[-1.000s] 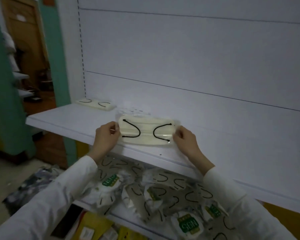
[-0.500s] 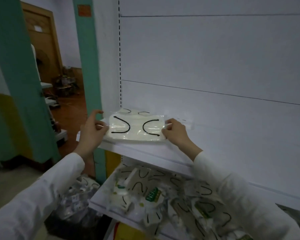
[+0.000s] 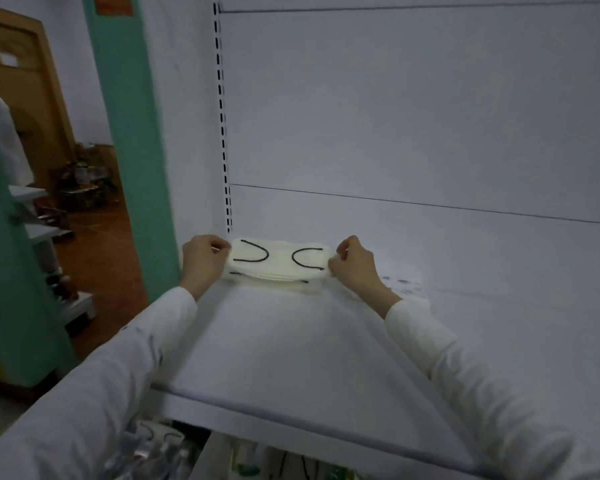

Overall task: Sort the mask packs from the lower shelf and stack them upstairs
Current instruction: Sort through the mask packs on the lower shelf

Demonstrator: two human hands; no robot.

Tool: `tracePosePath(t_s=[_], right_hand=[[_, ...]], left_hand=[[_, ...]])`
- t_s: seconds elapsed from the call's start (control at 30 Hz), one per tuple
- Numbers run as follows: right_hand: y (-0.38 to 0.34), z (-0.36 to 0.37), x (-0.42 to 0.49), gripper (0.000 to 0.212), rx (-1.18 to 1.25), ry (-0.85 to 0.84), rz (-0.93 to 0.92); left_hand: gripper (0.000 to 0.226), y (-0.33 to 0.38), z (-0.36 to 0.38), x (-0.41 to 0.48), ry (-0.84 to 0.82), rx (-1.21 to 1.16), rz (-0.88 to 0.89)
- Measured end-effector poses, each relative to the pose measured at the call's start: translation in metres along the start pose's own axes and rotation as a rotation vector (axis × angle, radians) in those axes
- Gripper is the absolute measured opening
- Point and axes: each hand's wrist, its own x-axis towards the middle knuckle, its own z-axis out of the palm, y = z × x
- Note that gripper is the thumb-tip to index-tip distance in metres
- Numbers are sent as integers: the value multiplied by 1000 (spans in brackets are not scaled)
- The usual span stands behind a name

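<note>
Where the view begins, at its bottom edge, we see loose mask packs (image 3: 153,445) lying jumbled beneath the front lip of the upper shelf (image 3: 291,358), black ear loops showing through clear wrap. Over them we find the left sleeve (image 3: 84,393) and the right sleeve (image 3: 482,393), both white, reaching forward across the shelf's white board.

Further in, we come to the hands. The left hand (image 3: 203,259) has its fingers curled in, thumb and fingertips pinching the left end of a mask pack (image 3: 279,259). The right hand (image 3: 354,266) is curled likewise and pinches the pack's right end between thumb and fingers. Between them we see the pack held flat, cream-coloured, with two black ear loops facing each other on top. It sits at the back left corner of the upper shelf, directly over a pile (image 3: 274,284) of like packs lying on the board; whether it rests on the pile or hangs just above it we cannot tell.

Just right of the right hand we notice a clear wrapper edge (image 3: 402,285) with dark marks, blurred. Behind the pile stands the white back panel (image 3: 413,116), crossed by thin seams, with a slotted upright (image 3: 222,116) at its left side. Beyond, to the left, we see a green pillar (image 3: 132,133) and, farthest off, a wooden door (image 3: 25,81).
</note>
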Motion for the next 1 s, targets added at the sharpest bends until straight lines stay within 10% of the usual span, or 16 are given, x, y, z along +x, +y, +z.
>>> tracePosePath(t_s=[0.53,1.0], right_hand=[[16,60,25,14,-248,14,163],[-31,49,-65,32,-486,211,-411]], left_hand=[[19,-47,26,47,-338,121,38],[16,-32,-25,-12,-263,9,433]])
